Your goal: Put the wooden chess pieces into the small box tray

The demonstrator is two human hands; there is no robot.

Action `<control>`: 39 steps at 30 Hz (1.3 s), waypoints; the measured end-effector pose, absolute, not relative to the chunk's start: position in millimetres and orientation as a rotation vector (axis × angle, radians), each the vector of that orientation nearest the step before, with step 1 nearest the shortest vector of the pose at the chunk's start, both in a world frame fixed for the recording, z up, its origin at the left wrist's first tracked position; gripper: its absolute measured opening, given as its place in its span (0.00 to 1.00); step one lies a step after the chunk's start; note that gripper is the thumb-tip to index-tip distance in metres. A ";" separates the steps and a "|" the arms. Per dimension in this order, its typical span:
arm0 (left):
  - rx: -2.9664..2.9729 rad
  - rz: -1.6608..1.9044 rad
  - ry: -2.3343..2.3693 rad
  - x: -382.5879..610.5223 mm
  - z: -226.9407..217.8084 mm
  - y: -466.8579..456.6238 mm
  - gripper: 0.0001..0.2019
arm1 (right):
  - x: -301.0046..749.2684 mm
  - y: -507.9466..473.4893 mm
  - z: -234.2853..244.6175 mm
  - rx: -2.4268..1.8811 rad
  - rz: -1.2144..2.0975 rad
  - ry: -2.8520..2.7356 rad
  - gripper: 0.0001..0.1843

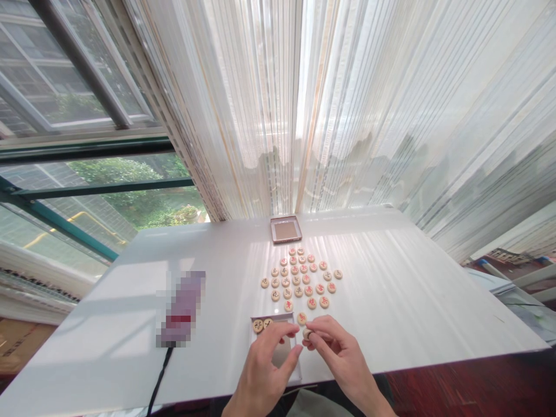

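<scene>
The left hand (264,352) hides much of the open box (282,351) and partly covers a xiangqi piece (267,323) inside. The right hand (337,346) partly covers the held piece (306,333), its marking unreadable. Pixelation blurs a purple object (185,301); its black cord (161,376) is cut off below.

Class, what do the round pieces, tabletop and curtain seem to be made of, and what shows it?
Round pieces: perhaps smooth wood, given their pale tan colour; plastic is possible. Tabletop: glossy white, maybe laminate or glass, showing bright light streaks. Curtain: probably sheer fabric, as light passes through.
</scene>
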State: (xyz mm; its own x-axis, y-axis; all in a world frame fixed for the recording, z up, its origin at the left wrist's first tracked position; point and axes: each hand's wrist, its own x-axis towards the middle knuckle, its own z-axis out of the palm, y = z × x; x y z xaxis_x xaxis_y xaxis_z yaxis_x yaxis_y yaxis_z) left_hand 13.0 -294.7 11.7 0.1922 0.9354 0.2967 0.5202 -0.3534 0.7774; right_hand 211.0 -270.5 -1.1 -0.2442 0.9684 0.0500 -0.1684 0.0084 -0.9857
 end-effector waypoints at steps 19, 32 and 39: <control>1.551 1.079 1.459 12.2 13.7 -300.8 0.08 | 194.1 -276.4 -6.1 -0.837 1.041 -1.787 0.19; 2.067 1.065 1.531 -51.0 10.5 -276.1 0.13 | 191.3 -266.7 -0.9 -0.903 0.799 -1.883 0.10; 1.933 0.978 1.469 -53.4 -11.8 -269.2 0.16 | 170.5 -259.0 -2.4 -0.991 0.655 -2.061 0.09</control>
State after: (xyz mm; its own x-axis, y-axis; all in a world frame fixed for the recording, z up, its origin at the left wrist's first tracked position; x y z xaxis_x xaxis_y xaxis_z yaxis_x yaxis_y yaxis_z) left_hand -53.4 -269.2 -11.8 0.1518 0.9603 0.2341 0.5866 -0.2781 0.7606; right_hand 170.5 -259.0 -2.4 -0.4240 0.8118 0.4014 0.4315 0.5708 -0.6986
